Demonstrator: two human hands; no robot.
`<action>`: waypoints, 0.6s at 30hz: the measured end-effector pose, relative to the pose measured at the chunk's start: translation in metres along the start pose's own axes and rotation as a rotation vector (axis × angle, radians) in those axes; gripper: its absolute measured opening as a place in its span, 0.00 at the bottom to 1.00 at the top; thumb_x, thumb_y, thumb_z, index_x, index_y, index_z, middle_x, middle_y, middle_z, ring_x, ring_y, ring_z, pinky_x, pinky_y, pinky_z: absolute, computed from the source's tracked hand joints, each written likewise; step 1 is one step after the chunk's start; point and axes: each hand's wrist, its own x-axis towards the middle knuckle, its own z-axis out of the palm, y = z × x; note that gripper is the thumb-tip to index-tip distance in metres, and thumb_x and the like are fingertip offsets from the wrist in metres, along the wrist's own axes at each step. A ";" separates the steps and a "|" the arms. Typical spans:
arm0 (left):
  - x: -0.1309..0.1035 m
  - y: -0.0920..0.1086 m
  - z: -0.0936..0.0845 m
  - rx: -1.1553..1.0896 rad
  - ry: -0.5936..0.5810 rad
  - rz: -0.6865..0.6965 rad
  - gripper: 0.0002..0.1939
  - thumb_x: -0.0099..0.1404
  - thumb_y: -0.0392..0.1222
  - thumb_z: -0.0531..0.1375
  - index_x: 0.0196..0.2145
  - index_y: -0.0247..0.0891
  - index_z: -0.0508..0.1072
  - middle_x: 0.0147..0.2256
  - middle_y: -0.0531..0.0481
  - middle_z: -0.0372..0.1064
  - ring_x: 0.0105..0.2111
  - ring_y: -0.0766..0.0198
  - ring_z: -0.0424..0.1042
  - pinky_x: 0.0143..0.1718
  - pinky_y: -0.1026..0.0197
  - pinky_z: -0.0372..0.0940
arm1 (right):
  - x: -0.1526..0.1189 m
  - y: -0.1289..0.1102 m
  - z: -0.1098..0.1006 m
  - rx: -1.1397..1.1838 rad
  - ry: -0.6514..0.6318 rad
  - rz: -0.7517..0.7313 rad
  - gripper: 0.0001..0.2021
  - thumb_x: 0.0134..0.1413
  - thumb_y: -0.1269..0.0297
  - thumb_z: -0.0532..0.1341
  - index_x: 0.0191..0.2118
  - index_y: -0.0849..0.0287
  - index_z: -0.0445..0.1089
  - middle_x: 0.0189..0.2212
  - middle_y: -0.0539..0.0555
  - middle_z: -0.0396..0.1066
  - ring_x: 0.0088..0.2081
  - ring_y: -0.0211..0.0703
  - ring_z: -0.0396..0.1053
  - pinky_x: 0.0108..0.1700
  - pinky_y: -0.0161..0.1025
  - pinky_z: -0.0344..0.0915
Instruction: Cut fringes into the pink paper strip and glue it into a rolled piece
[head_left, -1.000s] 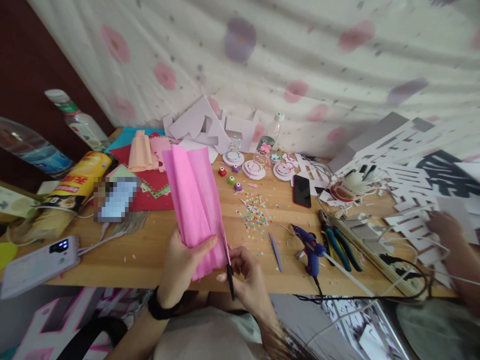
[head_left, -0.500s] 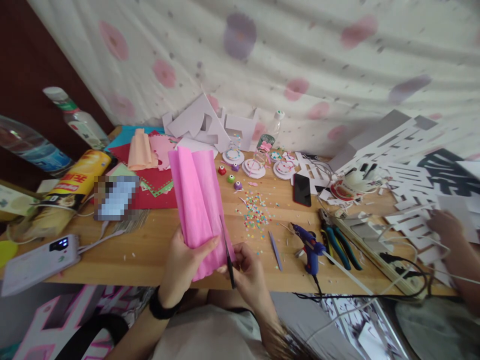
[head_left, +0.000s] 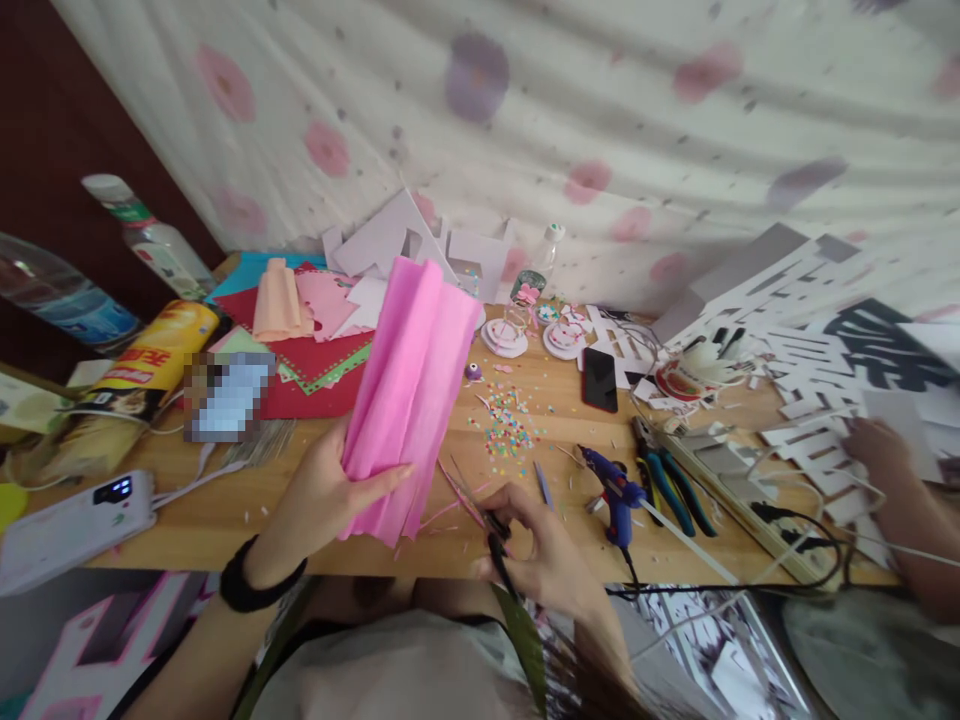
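My left hand (head_left: pixel 330 490) grips a folded sheet of pink crepe paper (head_left: pixel 416 390) near its lower end, thumb across the front. The paper stands up from the hand and leans to the right. In my right hand (head_left: pixel 536 545) is a pair of scissors (head_left: pixel 491 535), held by the dark handles, blades pointing up and left. The blades are apart from the pink paper. Thin pink strips (head_left: pixel 442 515) lie on the table between the paper and the scissors. Colourful confetti (head_left: pixel 508 425) is scattered beyond the scissors.
Right of my hands are a blue glue gun (head_left: pixel 616 495), pliers (head_left: pixel 675 480), a power strip (head_left: pixel 750 500) and a dark phone (head_left: pixel 600 380). Another person's hand (head_left: pixel 877 450) touches white paper cutouts. To the left lie a power bank (head_left: pixel 82 530) and a yellow packet (head_left: pixel 161 345).
The scissors have come away from the pink paper and moved right with my right hand. The paper now tilts right, and my left hand has shifted left.
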 end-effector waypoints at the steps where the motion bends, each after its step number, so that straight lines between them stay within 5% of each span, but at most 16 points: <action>1: 0.001 0.002 -0.002 0.016 -0.036 0.016 0.28 0.49 0.50 0.69 0.47 0.37 0.73 0.43 0.45 0.79 0.42 0.47 0.77 0.44 0.51 0.73 | 0.003 -0.002 -0.004 -0.002 -0.009 -0.013 0.19 0.43 0.58 0.73 0.39 0.59 0.70 0.30 0.47 0.67 0.32 0.40 0.63 0.37 0.37 0.59; 18: 0.010 0.003 -0.016 0.216 -0.272 0.224 0.32 0.56 0.49 0.67 0.57 0.40 0.70 0.53 0.49 0.75 0.52 0.50 0.75 0.51 0.54 0.72 | 0.013 -0.002 -0.020 0.071 -0.179 0.039 0.21 0.39 0.56 0.76 0.35 0.61 0.71 0.25 0.45 0.67 0.28 0.36 0.64 0.35 0.34 0.60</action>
